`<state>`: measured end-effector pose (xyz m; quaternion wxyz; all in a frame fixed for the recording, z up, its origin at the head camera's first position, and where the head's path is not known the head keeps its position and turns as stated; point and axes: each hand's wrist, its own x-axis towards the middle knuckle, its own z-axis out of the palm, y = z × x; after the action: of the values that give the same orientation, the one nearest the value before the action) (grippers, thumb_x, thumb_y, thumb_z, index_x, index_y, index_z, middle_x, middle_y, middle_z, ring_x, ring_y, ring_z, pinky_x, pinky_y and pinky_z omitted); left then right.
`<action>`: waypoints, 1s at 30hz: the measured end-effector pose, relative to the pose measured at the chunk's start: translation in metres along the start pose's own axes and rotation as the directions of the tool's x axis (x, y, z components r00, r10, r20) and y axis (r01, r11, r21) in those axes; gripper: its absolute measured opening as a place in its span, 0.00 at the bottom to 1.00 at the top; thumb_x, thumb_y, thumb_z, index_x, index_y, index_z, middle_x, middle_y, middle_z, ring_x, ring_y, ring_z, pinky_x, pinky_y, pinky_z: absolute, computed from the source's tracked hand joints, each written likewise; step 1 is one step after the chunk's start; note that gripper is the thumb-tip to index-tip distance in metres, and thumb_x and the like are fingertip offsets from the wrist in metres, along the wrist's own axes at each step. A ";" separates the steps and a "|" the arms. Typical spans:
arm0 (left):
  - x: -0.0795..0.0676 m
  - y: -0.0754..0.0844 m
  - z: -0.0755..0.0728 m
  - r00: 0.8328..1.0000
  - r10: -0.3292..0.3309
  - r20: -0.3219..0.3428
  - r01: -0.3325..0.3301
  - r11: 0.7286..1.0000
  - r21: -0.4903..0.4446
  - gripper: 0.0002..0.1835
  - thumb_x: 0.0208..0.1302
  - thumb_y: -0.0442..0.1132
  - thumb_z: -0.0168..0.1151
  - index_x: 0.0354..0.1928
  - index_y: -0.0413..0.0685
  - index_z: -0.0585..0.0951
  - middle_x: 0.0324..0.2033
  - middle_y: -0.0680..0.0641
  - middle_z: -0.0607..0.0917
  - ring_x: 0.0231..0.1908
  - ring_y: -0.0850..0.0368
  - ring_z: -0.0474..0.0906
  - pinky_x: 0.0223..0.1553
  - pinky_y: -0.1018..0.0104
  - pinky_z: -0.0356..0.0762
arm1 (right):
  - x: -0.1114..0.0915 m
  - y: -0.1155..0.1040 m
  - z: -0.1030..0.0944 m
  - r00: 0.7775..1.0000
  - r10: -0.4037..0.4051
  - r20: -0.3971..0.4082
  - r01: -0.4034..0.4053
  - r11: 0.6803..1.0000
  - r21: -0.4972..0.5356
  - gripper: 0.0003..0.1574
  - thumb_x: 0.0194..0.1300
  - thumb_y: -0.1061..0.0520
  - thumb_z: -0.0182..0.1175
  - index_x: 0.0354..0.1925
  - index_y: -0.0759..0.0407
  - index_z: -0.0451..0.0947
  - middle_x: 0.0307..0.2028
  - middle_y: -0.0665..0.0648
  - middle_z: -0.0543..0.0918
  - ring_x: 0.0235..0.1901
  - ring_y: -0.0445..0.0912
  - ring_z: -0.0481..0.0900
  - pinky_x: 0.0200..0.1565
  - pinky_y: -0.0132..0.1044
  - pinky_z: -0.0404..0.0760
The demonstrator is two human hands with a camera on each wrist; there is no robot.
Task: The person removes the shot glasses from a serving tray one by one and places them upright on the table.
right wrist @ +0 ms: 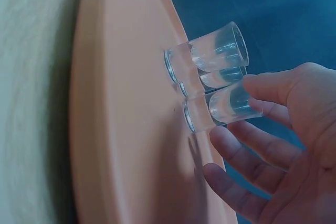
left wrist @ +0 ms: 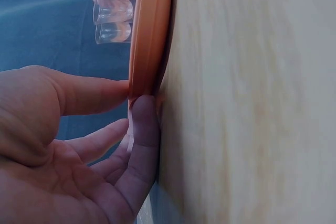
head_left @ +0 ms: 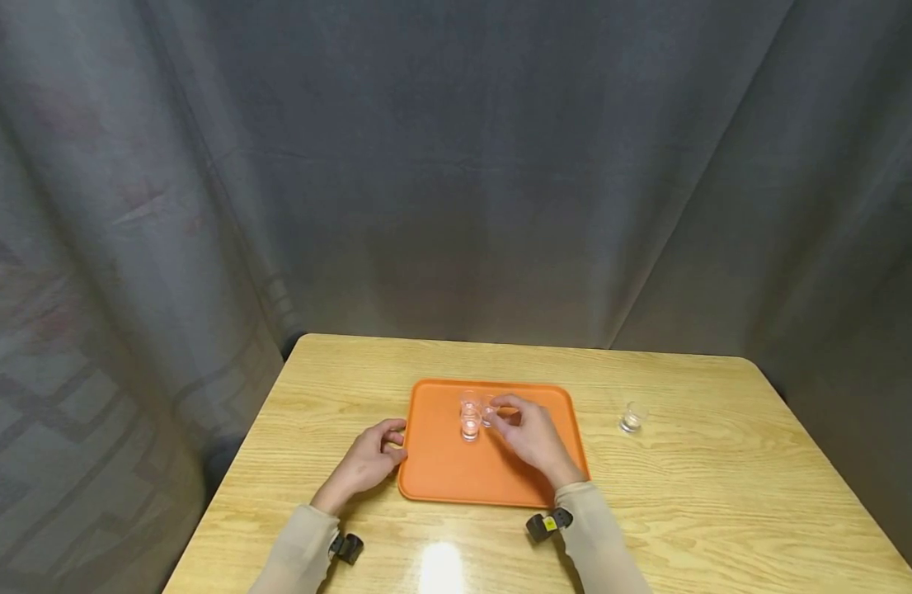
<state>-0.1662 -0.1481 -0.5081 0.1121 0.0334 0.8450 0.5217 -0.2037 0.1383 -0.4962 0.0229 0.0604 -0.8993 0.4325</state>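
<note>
An orange tray (head_left: 444, 474) lies on the table, with three small clear shot glasses standing close together on it. My right hand (head_left: 533, 433) reaches over the tray and pinches the right-hand shot glass (right wrist: 226, 107) near its rim, between thumb and fingers. Beside it stand the front shot glass (head_left: 470, 427) and the rear shot glass (head_left: 468, 401). At the tray's left edge, my left hand (head_left: 370, 458) pinches the rim. The left wrist view shows its thumb (left wrist: 100, 95) on the rim's upper side and a finger (left wrist: 145, 124) against the outer side.
Off to the right of the tray, another clear shot glass (head_left: 631, 417) stands on the wooden table (head_left: 708, 470). Dark grey curtains (head_left: 456, 181) hang behind the table and along its sides.
</note>
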 end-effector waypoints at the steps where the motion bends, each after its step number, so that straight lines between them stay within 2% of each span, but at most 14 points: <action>1: 0.000 0.000 0.000 1.000 -0.001 0.000 0.001 1.000 0.002 0.28 0.65 0.29 0.60 0.67 0.37 0.71 0.45 0.42 0.80 0.36 0.57 0.77 0.31 0.70 0.77 | 0.000 0.000 0.000 1.000 -0.007 -0.002 0.007 1.000 -0.002 0.13 0.62 0.47 0.68 0.47 0.43 0.85 0.44 0.50 0.88 0.37 0.41 0.85 0.41 0.39 0.82; 9: 0.000 -0.001 0.000 1.000 -0.002 0.001 0.002 1.000 0.007 0.28 0.64 0.29 0.60 0.67 0.37 0.71 0.45 0.42 0.80 0.36 0.58 0.76 0.31 0.70 0.76 | 0.000 0.002 0.004 0.999 -0.028 -0.018 0.028 1.000 0.013 0.11 0.62 0.48 0.69 0.45 0.44 0.85 0.45 0.49 0.88 0.40 0.45 0.87 0.47 0.45 0.84; 15: 0.000 -0.001 0.000 1.000 -0.006 -0.004 0.006 1.000 -0.001 0.28 0.64 0.29 0.60 0.67 0.37 0.71 0.45 0.42 0.79 0.35 0.57 0.75 0.30 0.71 0.75 | 0.001 0.004 0.005 0.997 -0.069 -0.028 0.069 0.998 -0.001 0.11 0.62 0.49 0.69 0.44 0.45 0.86 0.44 0.50 0.89 0.38 0.44 0.87 0.44 0.43 0.84; 23: 0.002 -0.002 0.000 1.000 -0.007 -0.004 0.007 1.000 -0.010 0.27 0.64 0.29 0.60 0.66 0.37 0.71 0.45 0.42 0.80 0.36 0.57 0.75 0.30 0.71 0.75 | 0.001 0.004 0.004 0.998 -0.058 -0.018 0.058 0.998 -0.004 0.10 0.62 0.47 0.69 0.43 0.42 0.86 0.42 0.47 0.89 0.39 0.43 0.86 0.47 0.47 0.83; 30: 0.002 -0.003 0.000 1.000 -0.005 -0.009 0.005 1.000 -0.003 0.27 0.64 0.29 0.60 0.66 0.37 0.71 0.44 0.43 0.80 0.36 0.57 0.75 0.30 0.71 0.75 | 0.002 0.003 0.004 0.994 -0.102 -0.037 0.100 0.994 -0.047 0.10 0.62 0.47 0.69 0.42 0.45 0.87 0.41 0.47 0.89 0.35 0.42 0.84 0.41 0.41 0.82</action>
<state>-0.1680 -0.1495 -0.5114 0.1098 0.0289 0.8448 0.5230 -0.2058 0.1373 -0.5011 0.0636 0.0969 -0.9041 0.4114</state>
